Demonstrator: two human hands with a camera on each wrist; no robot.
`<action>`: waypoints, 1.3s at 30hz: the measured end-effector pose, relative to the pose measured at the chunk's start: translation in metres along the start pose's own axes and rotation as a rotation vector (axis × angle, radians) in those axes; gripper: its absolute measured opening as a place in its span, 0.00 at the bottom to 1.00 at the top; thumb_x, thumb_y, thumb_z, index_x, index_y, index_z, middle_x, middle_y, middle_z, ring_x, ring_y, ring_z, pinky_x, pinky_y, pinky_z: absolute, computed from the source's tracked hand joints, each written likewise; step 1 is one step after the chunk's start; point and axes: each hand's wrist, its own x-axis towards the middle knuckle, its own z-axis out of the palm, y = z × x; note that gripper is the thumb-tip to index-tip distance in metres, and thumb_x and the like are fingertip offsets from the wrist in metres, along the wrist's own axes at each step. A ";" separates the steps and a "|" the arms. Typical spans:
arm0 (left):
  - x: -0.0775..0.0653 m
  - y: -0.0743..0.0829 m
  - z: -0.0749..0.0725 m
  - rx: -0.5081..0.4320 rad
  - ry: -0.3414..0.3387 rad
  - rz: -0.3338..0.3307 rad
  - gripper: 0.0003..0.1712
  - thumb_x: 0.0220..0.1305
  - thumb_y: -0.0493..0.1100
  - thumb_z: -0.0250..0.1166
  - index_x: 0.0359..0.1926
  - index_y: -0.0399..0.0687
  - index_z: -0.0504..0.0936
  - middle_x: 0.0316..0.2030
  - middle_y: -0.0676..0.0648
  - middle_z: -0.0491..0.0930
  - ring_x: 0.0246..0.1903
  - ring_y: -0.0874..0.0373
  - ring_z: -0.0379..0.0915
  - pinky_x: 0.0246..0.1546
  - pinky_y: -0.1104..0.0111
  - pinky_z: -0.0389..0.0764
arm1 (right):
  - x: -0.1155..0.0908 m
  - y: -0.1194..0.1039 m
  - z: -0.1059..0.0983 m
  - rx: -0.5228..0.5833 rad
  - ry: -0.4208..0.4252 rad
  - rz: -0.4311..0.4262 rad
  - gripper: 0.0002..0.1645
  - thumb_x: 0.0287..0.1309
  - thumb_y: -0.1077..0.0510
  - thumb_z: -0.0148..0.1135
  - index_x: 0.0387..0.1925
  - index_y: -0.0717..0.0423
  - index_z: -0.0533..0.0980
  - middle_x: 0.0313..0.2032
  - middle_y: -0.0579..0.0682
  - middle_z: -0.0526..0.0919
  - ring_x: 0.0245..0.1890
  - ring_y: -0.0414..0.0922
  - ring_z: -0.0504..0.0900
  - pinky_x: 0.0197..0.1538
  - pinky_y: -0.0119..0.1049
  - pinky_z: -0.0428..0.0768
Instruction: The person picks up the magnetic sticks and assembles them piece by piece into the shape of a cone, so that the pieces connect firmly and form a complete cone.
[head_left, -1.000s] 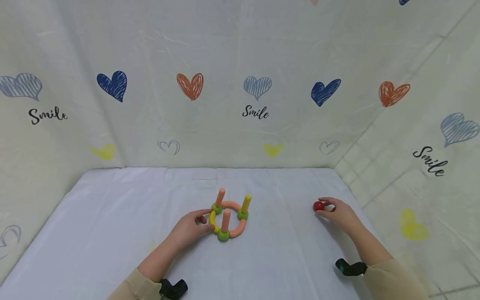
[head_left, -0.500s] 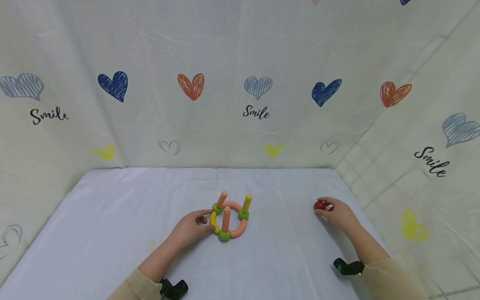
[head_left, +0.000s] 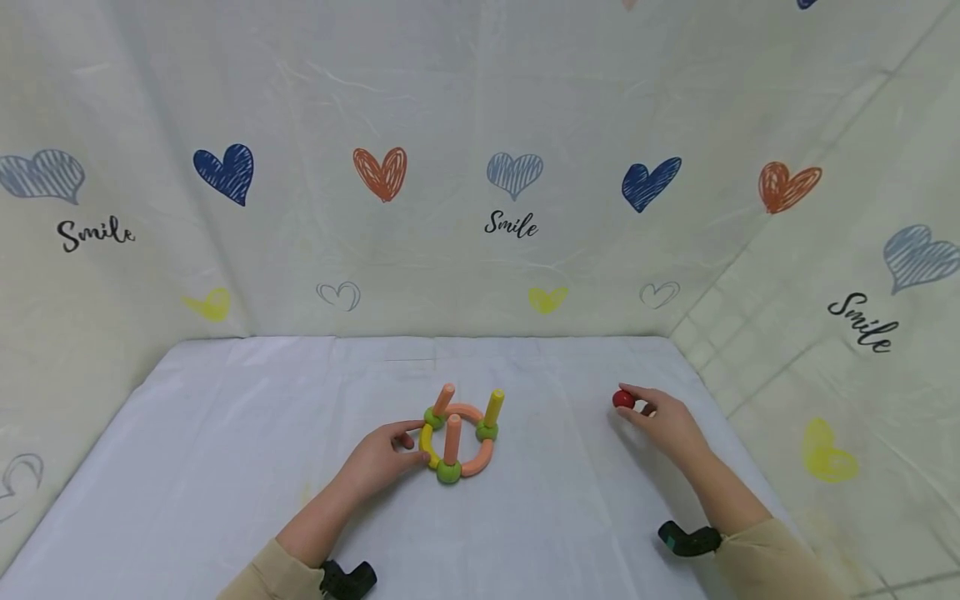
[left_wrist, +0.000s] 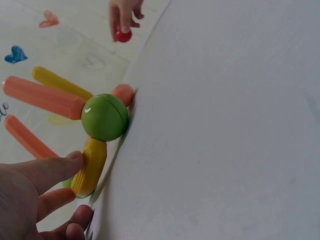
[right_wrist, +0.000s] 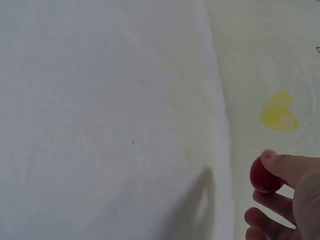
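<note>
A ring of curved pink and yellow sticks joined by green balls [head_left: 448,472] lies on the table in the head view, with two pink pegs and one yellow peg [head_left: 493,408] standing up from the balls. At its left side my left hand [head_left: 378,458] holds the yellow curved stick [left_wrist: 90,167], thumb on it and fingers at its far end. To the right, my right hand [head_left: 671,423] pinches a red ball [head_left: 622,400] between thumb and fingers. The right wrist view shows the red ball [right_wrist: 265,175] above the cloth, its shadow apart from it.
A white cloth [head_left: 547,517] covers the table. Pale sheets [head_left: 442,267] printed with hearts and lettering hang behind and at the sides. A dark wrist camera [head_left: 348,578] sits below the left hand, and another wrist camera [head_left: 688,539] below the right.
Over the last half second, my right hand has shifted a little left and farther from me with the red ball. The left hand and the ring have barely moved.
</note>
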 end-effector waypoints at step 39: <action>0.003 -0.004 0.002 -0.008 -0.006 0.003 0.33 0.56 0.52 0.75 0.63 0.53 0.79 0.34 0.53 0.76 0.31 0.57 0.68 0.32 0.64 0.69 | -0.006 -0.175 0.055 0.329 0.028 -0.291 0.25 0.58 0.53 0.72 0.58 0.46 0.79 0.46 0.43 0.81 0.41 0.51 0.75 0.37 0.38 0.75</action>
